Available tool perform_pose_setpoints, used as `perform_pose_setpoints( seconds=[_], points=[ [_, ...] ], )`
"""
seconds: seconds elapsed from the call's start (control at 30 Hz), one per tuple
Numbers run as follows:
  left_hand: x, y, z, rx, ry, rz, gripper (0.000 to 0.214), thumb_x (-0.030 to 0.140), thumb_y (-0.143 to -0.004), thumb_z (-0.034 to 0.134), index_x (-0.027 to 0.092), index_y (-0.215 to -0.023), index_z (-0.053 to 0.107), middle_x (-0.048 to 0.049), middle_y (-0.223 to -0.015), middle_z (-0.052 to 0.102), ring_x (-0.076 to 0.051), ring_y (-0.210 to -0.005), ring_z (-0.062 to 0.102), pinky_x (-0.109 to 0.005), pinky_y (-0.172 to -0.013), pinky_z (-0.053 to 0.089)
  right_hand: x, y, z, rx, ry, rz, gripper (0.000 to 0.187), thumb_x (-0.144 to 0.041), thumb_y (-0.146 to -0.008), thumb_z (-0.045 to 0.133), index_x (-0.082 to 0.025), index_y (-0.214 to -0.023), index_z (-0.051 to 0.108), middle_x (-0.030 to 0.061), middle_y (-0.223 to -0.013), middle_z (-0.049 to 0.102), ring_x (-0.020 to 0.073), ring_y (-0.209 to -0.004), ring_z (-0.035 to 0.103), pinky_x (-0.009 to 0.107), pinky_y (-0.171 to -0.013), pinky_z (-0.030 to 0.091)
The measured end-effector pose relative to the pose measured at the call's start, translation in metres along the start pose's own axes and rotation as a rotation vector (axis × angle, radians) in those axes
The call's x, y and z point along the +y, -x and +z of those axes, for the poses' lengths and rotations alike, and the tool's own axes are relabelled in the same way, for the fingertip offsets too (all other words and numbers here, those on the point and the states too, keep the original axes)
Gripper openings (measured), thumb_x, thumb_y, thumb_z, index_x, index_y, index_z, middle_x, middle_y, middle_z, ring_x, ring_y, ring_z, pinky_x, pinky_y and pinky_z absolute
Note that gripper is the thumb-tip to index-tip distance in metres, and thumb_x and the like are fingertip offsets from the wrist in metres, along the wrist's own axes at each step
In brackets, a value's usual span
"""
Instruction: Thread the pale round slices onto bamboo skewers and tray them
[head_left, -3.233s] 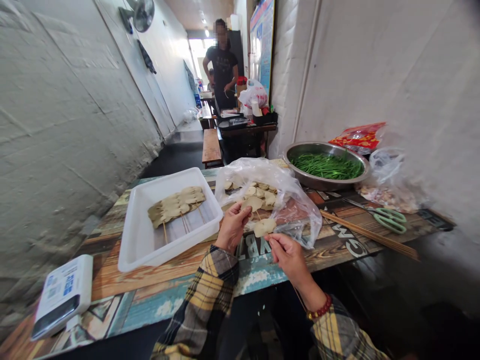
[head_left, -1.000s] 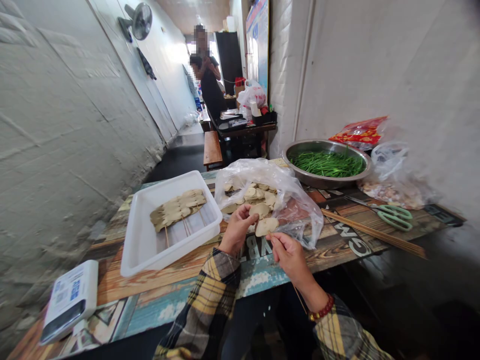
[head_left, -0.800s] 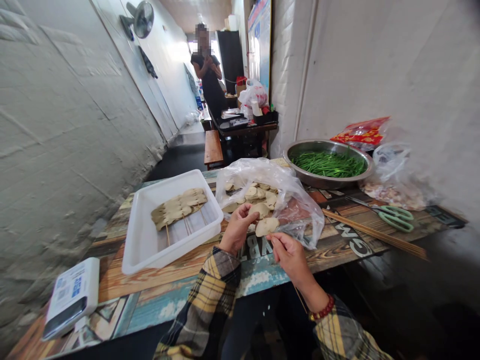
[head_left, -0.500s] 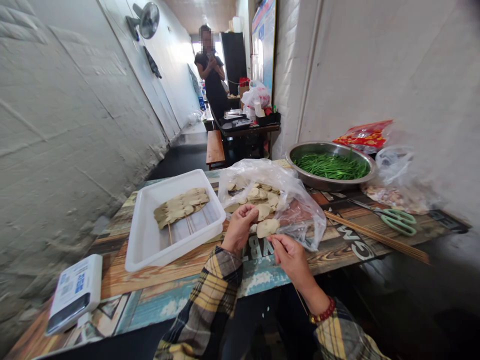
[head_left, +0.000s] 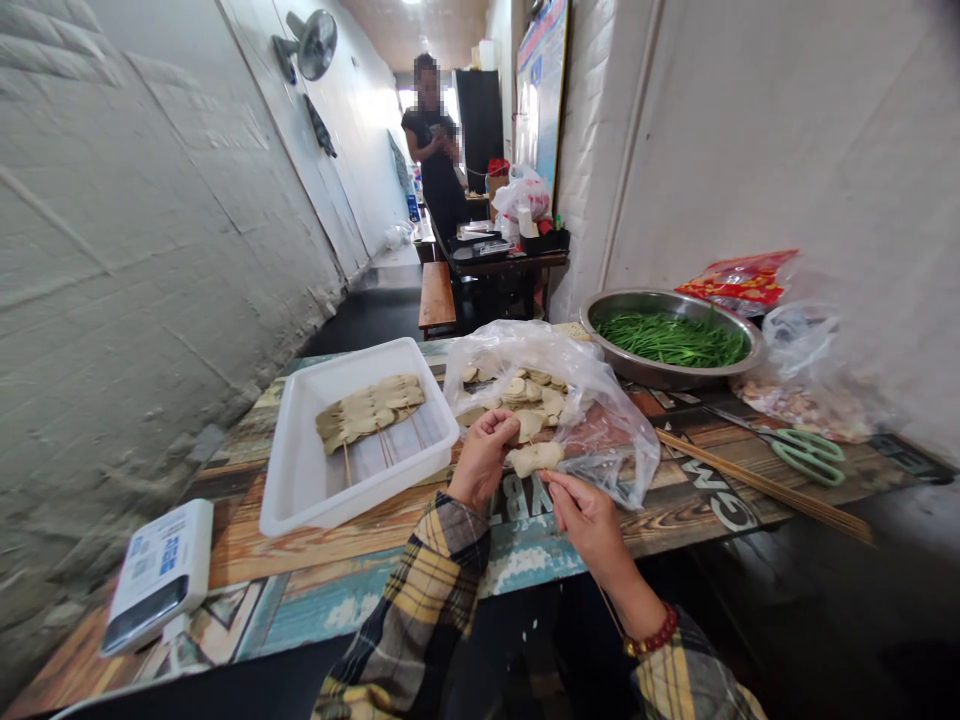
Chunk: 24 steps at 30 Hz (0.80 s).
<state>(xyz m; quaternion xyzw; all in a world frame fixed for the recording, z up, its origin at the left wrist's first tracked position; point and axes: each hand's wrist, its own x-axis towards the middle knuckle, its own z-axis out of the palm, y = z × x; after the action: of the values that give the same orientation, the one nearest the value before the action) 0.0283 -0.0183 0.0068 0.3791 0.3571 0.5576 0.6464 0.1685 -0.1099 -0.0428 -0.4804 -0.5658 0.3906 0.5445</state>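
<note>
My right hand (head_left: 589, 515) pinches a thin wooden skewer (head_left: 609, 606), whose lower end runs down past my wrist. A flat, beige, rounded food slice (head_left: 535, 458) sits on the skewer just above those fingertips. My left hand (head_left: 486, 455) is closed at the fingertips on another beige slice (head_left: 531, 426), just above the first one. Behind my hands, a clear plastic bag (head_left: 615, 430) lies spread with loose beige slices (head_left: 521, 388) in it. To the left, a white plastic tray (head_left: 300, 510) holds skewered slices (head_left: 371, 412) laid side by side.
A steel bowl (head_left: 675, 374) of long green vegetables stands at the back right, near a red bag (head_left: 742, 280). Bare skewers (head_left: 765, 483) and green-handled scissors (head_left: 806, 457) lie in front. A white device (head_left: 161, 570) is front left. A person (head_left: 439, 160) stands farther back.
The slice on the skewer now looks narrower and more folded. Both hands keep nearly the same place. The view has shifted slightly, and the person behind has lowered their hands and head.
</note>
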Motion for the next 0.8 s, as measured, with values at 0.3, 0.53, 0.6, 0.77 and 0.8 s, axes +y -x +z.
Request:
perform_pose_setpoints(
  seconds=[0.3, 0.53, 0.6, 0.77, 0.8],
  points=[
    [-0.0022, -0.0018, -0.003, 0.007, 0.016, 0.005, 0.028, 0.03, -0.061, 0.079, 0.015, -0.072, 0.059, 0.0049, -0.059, 0.051, -0.007, -0.052, 0.045, -0.021, -0.053, 0.042, 0.0038, -0.0006, 0.0018, -0.024, -0.071, 0.034, 0.04, -0.041, -0.091, 0.051, -0.013, -0.114, 0.07, -0.0042, -0.05, 0.044, 0.0112, -0.043, 0.039, 0.023, -0.043, 0.033],
    [-0.0009, -0.0006, -0.0016, 0.02, 0.027, 0.003, 0.028, 0.03, -0.061, 0.079, 0.015, -0.072, 0.058, 0.0047, -0.06, 0.051, -0.007, -0.052, 0.045, -0.022, -0.054, 0.043, 0.0064, -0.0008, 0.001, -0.015, -0.07, 0.006, 0.039, -0.04, -0.09, 0.052, -0.018, -0.116, 0.07, -0.0004, -0.056, 0.053, 0.0132, -0.047, 0.042, 0.024, -0.043, 0.034],
    [-0.0004, -0.0003, -0.0013, 0.023, 0.028, 0.007, 0.028, 0.03, -0.061, 0.079, 0.015, -0.072, 0.058, 0.0044, -0.06, 0.051, -0.007, -0.053, 0.046, -0.022, -0.054, 0.042, 0.0076, -0.0008, 0.001, -0.014, -0.08, 0.005, 0.039, -0.041, -0.09, 0.052, -0.018, -0.116, 0.07, -0.0002, -0.056, 0.054, 0.0131, -0.047, 0.043, 0.024, -0.043, 0.034],
    [0.0005, -0.0006, -0.0016, 0.038, 0.037, 0.013, 0.028, 0.029, -0.06, 0.08, 0.015, -0.071, 0.058, 0.0048, -0.06, 0.052, -0.007, -0.053, 0.045, -0.021, -0.053, 0.041, 0.0097, -0.0012, 0.0007, -0.04, -0.129, 0.039, 0.042, -0.043, -0.089, 0.053, -0.017, -0.117, 0.069, -0.0019, -0.054, 0.051, 0.0116, -0.045, 0.04, 0.023, -0.043, 0.033],
    [0.0005, -0.0007, -0.0017, 0.041, 0.038, 0.014, 0.028, 0.029, -0.059, 0.08, 0.015, -0.071, 0.058, 0.0052, -0.059, 0.051, -0.007, -0.052, 0.045, -0.021, -0.052, 0.041, 0.0097, -0.0012, 0.0005, -0.045, -0.138, 0.046, 0.042, -0.044, -0.089, 0.053, -0.017, -0.117, 0.069, -0.0021, -0.054, 0.05, 0.0114, -0.045, 0.039, 0.023, -0.043, 0.033]
  ],
)
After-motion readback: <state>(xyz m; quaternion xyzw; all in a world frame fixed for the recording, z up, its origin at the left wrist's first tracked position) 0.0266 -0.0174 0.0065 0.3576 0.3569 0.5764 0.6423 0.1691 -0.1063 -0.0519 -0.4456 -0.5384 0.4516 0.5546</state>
